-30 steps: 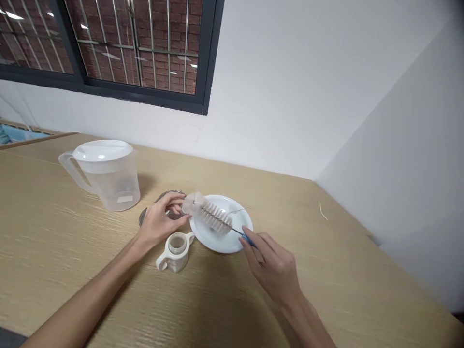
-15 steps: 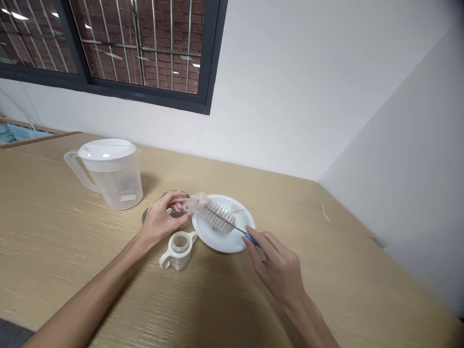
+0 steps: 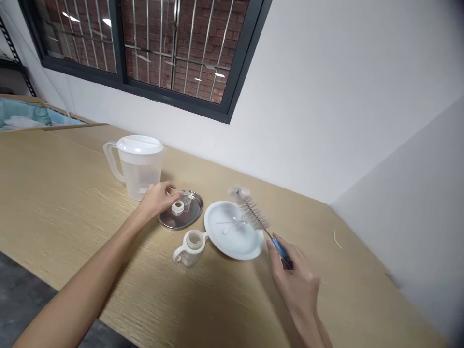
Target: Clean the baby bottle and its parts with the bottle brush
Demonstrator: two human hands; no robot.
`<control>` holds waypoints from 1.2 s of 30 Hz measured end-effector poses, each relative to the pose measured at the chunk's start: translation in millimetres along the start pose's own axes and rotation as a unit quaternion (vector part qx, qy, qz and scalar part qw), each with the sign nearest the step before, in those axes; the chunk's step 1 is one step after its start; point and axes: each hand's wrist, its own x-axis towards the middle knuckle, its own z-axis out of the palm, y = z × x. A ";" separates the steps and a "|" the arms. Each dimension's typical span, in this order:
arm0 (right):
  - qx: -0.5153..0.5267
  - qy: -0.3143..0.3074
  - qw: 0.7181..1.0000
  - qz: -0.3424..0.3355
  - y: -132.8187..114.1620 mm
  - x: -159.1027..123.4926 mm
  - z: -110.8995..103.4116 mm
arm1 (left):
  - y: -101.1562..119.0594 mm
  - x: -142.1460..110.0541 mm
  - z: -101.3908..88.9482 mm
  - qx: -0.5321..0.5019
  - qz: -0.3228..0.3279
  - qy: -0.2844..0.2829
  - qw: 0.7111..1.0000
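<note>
My right hand (image 3: 295,275) grips the blue handle of a bottle brush (image 3: 253,212), its white bristles held above the right part of a white plate (image 3: 217,239). Over the left side of an oval metal tray (image 3: 192,220) is my left hand (image 3: 157,200), thumb and fingers apart, with nothing seen in it. Close to its thumb, a white screw ring (image 3: 177,208) and a small clear cap (image 3: 186,200) rest in the tray. A small bottle with two white handles (image 3: 192,246) stands open-topped between tray and plate, nearer to me.
A lidded translucent pitcher (image 3: 141,164) stands behind my left hand. Water drops and a thin wire-like piece (image 3: 228,222) lie on the plate. Farther right, a thin pale strip (image 3: 337,239) lies on the table. A wall with a barred window rises behind.
My left hand has let go of the small ringed piece, which now rests in the tray. The brush has come away from it, toward the right. The view has shifted.
</note>
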 end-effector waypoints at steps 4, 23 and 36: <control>-0.009 0.000 1.000 0.012 6.0 -0.7 1.7 | -8.1 3.5 -3.1 0.014 -0.023 -0.018 0.999; -0.014 0.020 0.999 0.045 5.1 6.8 -5.4 | -18.7 7.1 0.9 0.127 0.012 -0.043 0.991; -0.159 -0.217 0.906 0.326 40.9 8.7 1.3 | 12.4 -3.8 12.2 0.037 0.091 -0.011 0.995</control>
